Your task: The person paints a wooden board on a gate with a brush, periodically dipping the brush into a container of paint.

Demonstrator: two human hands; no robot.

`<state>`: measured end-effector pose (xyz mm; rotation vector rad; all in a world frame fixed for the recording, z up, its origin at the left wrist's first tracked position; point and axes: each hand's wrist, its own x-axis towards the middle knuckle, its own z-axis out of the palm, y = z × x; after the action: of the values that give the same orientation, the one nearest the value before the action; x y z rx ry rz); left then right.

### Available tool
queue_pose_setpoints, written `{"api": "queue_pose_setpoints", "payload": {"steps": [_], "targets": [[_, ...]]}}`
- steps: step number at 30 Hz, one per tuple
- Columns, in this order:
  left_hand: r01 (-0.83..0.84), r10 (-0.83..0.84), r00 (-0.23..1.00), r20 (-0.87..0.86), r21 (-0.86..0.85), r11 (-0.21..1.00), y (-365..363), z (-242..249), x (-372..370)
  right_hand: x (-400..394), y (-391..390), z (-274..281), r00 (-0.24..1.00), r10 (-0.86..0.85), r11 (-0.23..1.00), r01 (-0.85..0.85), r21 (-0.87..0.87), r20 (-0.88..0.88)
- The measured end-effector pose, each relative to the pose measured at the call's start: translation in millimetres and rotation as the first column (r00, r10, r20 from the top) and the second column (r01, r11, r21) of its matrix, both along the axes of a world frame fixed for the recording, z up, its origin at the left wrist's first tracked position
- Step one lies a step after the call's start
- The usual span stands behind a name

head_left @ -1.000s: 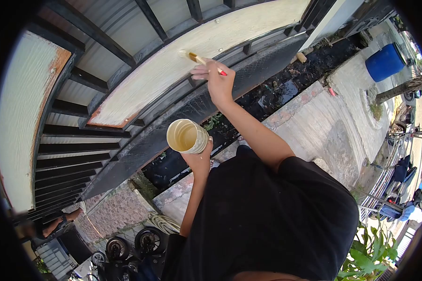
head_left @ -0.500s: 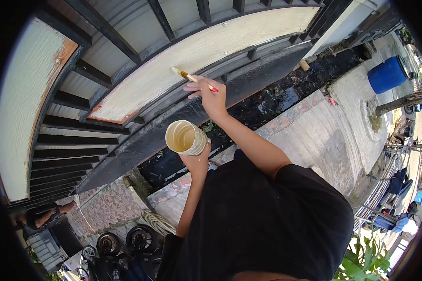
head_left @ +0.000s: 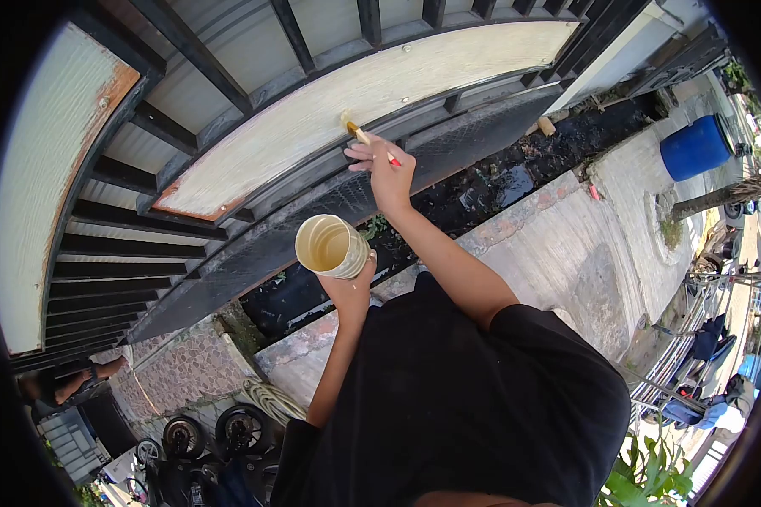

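My right hand (head_left: 387, 173) grips a paintbrush (head_left: 364, 138) with a red-tipped handle, its bristles on the cream board (head_left: 287, 127) of the black metal fence. Below it, my left hand (head_left: 353, 287) is wrapped round a cream cup (head_left: 334, 247), tilted so its mouth faces me. Pale liquid shows inside the cup. Orange-brown edges show at the board's lower left end. A second cream board (head_left: 51, 186) is at the far left.
Black fence bars (head_left: 199, 55) surround the boards. A dark water ditch (head_left: 473, 177) runs beneath, beside a concrete walkway (head_left: 558, 262). A blue barrel (head_left: 696, 148) is at the right. Motorcycles (head_left: 220, 456) and a coiled hose (head_left: 271, 399) are lower left, near another person (head_left: 72, 384).
My right hand and the brush have moved right along the board, and the bristles now press on it. My left hand still holds the cup. The view has shifted slightly.
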<state>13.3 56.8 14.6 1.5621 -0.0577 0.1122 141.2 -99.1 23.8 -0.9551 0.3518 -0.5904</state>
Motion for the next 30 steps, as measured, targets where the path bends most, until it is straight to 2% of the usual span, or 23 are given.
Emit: {"api": "queue_pose_setpoints", "payload": {"steps": [1,3,5,8,9,11,15,16,18,19,21,24,27,30], "targets": [[0.003,-0.003,1.000,0.000,-0.003,1.000,-1.8,-1.4,1.3,-5.1,1.7,0.4,0.997,0.073,0.997,-0.073,0.004,-0.009],[0.054,-0.053,0.998,-0.034,0.033,0.998,-1.6,-5.7,2.6,-4.2,-23.1,2.9,0.998,0.021,1.000,-0.021,0.005,0.052],[0.043,-0.042,0.999,-0.017,0.055,0.998,-1.9,-7.5,0.3,4.3,-76.7,5.5,0.981,-0.191,0.981,0.190,0.033,0.033],[0.042,-0.042,0.999,-0.002,0.066,0.997,-2.3,-3.6,-1.8,12.4,-150.9,-5.0,0.827,-0.554,0.833,0.551,0.060,0.099],[0.057,-0.057,0.998,-0.010,0.059,0.997,-2.3,-2.3,-2.2,10.4,-159.2,0.6,0.789,-0.608,0.793,0.609,0.020,0.086],[0.049,-0.049,0.999,-0.009,0.065,0.997,-2.6,-8.5,0.0,18.4,-148.3,0.4,0.821,-0.567,0.824,0.566,0.037,0.068],[0.059,-0.055,0.997,-0.060,0.064,0.996,-11.2,-12.8,2.8,11.1,-38.8,16.9,0.982,-0.175,0.982,0.179,-0.056,0.074],[0.071,-0.066,0.995,-0.073,0.073,0.995,-14.1,-11.2,4.3,2.3,-36.4,22.7,0.984,-0.161,0.984,0.166,-0.063,0.076],[0.036,-0.034,0.999,-0.036,0.057,0.998,-24.4,-10.2,3.8,-8.7,-32.5,31.9,0.994,0.097,0.983,-0.087,-0.161,0.054],[0.015,-0.015,1.000,0.000,0.045,0.999,-26.5,-10.2,2.9,-6.2,-48.0,32.9,0.995,0.058,0.991,-0.048,-0.124,0.082],[0.020,-0.021,1.000,0.011,0.053,0.998,-27.3,-12.6,2.3,3.5,-101.7,33.4,0.983,-0.131,0.982,0.147,-0.119,0.129],[0.023,-0.025,0.999,0.028,0.054,0.998,-32.1,-16.5,0.3,8.4,-163.5,44.7,0.867,-0.484,0.860,0.496,-0.117,0.120],[0.024,-0.024,1.000,-0.010,0.046,0.999,-40.1,-21.0,-3.0,16.3,-156.5,40.2,0.853,-0.500,0.843,0.519,-0.143,0.149],[0.037,-0.035,0.999,-0.035,0.056,0.998,-50.5,-34.1,-3.2,9.6,-75.7,35.1,0.976,-0.185,0.941,0.210,-0.265,0.117]]}}
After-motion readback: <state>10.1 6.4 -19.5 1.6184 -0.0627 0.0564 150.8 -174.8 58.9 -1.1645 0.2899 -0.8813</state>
